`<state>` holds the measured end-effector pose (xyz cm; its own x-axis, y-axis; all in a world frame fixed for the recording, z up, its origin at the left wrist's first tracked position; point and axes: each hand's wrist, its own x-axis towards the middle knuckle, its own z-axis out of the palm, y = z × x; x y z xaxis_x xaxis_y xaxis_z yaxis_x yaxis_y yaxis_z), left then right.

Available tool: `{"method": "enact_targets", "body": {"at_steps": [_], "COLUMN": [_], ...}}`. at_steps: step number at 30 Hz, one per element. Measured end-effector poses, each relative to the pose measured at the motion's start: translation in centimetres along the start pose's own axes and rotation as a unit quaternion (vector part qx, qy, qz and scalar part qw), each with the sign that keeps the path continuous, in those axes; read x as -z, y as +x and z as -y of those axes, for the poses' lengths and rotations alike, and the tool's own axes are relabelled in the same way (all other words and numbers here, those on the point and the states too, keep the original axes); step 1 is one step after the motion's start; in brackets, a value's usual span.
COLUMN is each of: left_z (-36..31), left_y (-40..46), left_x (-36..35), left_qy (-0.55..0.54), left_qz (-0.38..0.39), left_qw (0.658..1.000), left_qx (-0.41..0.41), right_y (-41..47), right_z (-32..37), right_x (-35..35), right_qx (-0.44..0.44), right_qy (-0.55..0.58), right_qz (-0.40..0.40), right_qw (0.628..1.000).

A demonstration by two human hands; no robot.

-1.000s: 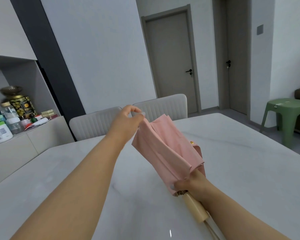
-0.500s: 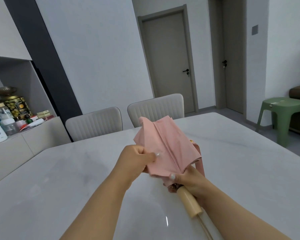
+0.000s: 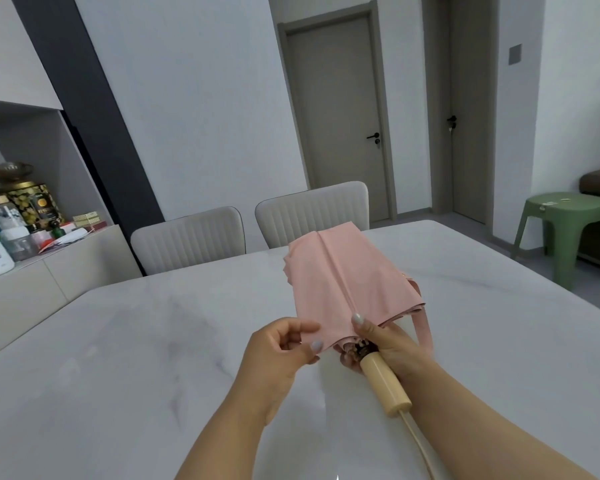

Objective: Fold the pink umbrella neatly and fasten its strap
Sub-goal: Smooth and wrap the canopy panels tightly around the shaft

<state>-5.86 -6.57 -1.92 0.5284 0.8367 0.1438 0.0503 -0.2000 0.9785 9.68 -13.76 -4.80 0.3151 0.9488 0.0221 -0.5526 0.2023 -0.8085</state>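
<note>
Left hand [image 3: 280, 351] lower, pinching pink umbrella [image 3: 347, 285]; right hand [image 3: 392, 344] gripping it above table [image 3: 118, 341].

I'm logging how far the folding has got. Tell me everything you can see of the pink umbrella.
The pink umbrella is collapsed, its matte fabric canopy gathered in flat pleats but still loose and flaring toward the far end. It is held above the white table, pointing away from the person. A pale, wood-coloured handle with a cord sticks out toward the camera. A pink strap hangs unfastened at the right. The right hand grips the canopy's base, thumb on the fabric; the left hand pinches a pleat's edge.
</note>
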Motion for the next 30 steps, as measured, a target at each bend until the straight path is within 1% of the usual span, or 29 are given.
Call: {"method": "enact_targets", "body": {"at_steps": [6, 9, 11, 13, 16, 18, 19, 21, 25, 27, 30], "left_z": [1.8, 2.0, 1.4, 0.0, -3.6, -6.6, -7.9, -10.2, -12.2, -12.6, -12.5], "left_y": [0.0, 0.1, 0.6, 1.7, 3.7, 5.0, 5.6, 6.7, 8.2, 8.3, 8.6], "left_x": [-0.9, -0.5, 0.1, 0.8, 2.3, 3.5, 4.0, 4.8, 5.5, 5.6, 6.1], "left_qy": [-0.068, -0.062, -0.052, -0.052, -0.018, 0.023, 0.049, 0.115, 0.239, 0.261, 0.245], "left_qz": [0.005, 0.025, 0.021, -0.025, -0.118, -0.137, -0.130, -0.086, 0.015, 0.039, 0.058], "left_qw": [0.997, 0.997, 0.998, 0.998, 0.992, 0.986, 0.985, 0.984, 0.970, 0.964, 0.968], "left_qx": [0.033, 0.041, 0.036, 0.016, -0.051, -0.095, -0.106, -0.104, -0.041, -0.008, 0.018], "right_y": [-0.6, -1.0, -1.2, -1.4, -1.7, -1.9, -1.9, -2.1, -2.4, -2.5, -2.6], "right_z": [0.0, 0.1, 0.1, 0.1, 0.1, 0.2, 0.2, 0.3, 0.4, 0.5, 0.6], "right_x": [-0.1, -0.3, -0.5, -0.6, -0.7, -0.8, -0.9, -1.2, -1.5, -1.6, -1.6], "right_qx": [0.009, 0.029, 0.045, 0.054, 0.061, 0.064, 0.063, 0.063, 0.063, 0.079, 0.102], "right_qy": [-0.032, -0.076, -0.099, -0.113, -0.134, -0.139, -0.142, -0.151, -0.161, -0.152, -0.136], "right_qz": [-0.005, 0.004, 0.008, 0.006, 0.008, 0.010, 0.014, 0.024, 0.037, 0.039, 0.033], "right_qw": [0.999, 0.997, 0.994, 0.992, 0.989, 0.988, 0.988, 0.986, 0.984, 0.984, 0.985]}}
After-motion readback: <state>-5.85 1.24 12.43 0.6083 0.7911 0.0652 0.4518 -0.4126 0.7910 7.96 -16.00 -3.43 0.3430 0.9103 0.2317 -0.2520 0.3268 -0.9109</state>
